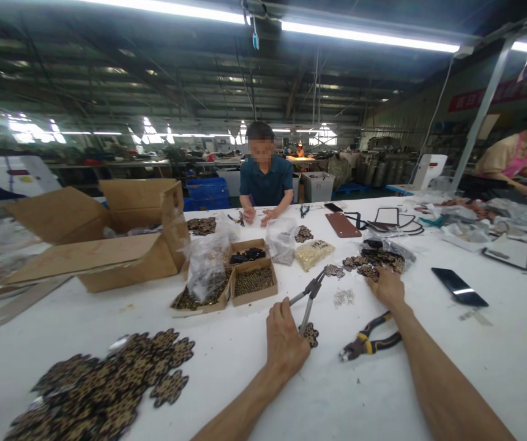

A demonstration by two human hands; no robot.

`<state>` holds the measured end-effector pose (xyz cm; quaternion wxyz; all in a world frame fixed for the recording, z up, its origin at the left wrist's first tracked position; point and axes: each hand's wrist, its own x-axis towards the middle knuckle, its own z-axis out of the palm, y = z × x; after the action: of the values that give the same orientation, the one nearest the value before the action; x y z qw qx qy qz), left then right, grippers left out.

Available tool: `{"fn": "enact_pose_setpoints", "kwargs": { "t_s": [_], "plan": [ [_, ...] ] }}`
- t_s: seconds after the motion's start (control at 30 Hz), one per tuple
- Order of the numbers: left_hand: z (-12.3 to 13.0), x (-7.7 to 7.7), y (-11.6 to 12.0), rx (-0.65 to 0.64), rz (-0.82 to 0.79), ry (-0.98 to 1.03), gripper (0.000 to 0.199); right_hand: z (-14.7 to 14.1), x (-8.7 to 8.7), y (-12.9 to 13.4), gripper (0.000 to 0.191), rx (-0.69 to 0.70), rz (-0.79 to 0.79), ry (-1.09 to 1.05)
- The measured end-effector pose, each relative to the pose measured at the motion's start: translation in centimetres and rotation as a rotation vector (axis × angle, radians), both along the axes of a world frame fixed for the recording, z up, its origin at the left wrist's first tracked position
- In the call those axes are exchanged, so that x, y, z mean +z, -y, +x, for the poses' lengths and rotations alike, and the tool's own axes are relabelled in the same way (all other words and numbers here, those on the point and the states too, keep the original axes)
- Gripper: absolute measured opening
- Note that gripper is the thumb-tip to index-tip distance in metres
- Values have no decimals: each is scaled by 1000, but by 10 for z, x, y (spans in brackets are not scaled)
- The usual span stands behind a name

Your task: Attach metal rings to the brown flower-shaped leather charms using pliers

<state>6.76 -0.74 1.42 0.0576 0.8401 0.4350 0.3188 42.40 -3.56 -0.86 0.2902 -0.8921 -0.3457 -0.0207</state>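
My left hand [286, 340] is closed around grey-handled pliers [311, 294], whose jaws point away from me. A brown and black flower-shaped patch [310, 335] shows beside its fingers. My right hand [387, 286] reaches to a pile of similar patches [368, 262] at the plastic bag's edge; its fingertips are partly hidden, and what they hold cannot be made out. Yellow and black pliers [368, 339] lie on the table between my forearms. Small pale pieces [344, 297] are scattered between my hands.
A large patch heap [107, 386] covers the near left. Small boxes of studs [254, 283] and an open carton [130, 257] stand beyond. A phone [459, 286] lies right. One person [266, 177] sits opposite; another [511, 156] is at far right.
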Motion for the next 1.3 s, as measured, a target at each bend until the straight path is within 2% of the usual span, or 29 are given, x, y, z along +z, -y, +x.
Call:
{"fn": "enact_pose_setpoints", "kwargs": {
  "t_s": [0.13,0.27,0.37,0.47,0.6,0.7,0.8,0.9,1.0,1.13,1.23,1.3],
  "plan": [
    [-2,-2,3,0,-12,0,82,-9,1,5,42,23,186,-143],
    [-5,-2,4,-8,-5,6,83,-14,18,10,39,89,465,-356],
    [-7,2,6,-16,22,-2,86,-25,33,8,34,230,662,-586],
    [-7,7,6,-28,58,-7,86,-47,44,5,26,406,760,-803],
    [-7,11,5,-38,87,-10,86,-81,56,4,27,585,761,-989],
    [-7,10,4,-39,94,-18,86,-96,67,7,30,655,732,-1032],
    [-7,9,3,-33,93,-23,85,-100,79,12,41,724,664,-878],
    [-7,9,1,-45,70,-29,89,-99,88,17,36,768,567,-625],
    [-9,13,-4,-93,24,-58,95,-97,90,20,31,761,520,-571],
    [-16,25,-16,-239,-93,-122,98,-91,81,21,31,715,548,-724],
    [-24,37,-26,-367,-196,-172,100,-86,71,20,31,741,540,-1017],
    [-29,44,-31,-407,-255,-203,103,-86,64,17,30,758,518,-1164]
  ]
}}
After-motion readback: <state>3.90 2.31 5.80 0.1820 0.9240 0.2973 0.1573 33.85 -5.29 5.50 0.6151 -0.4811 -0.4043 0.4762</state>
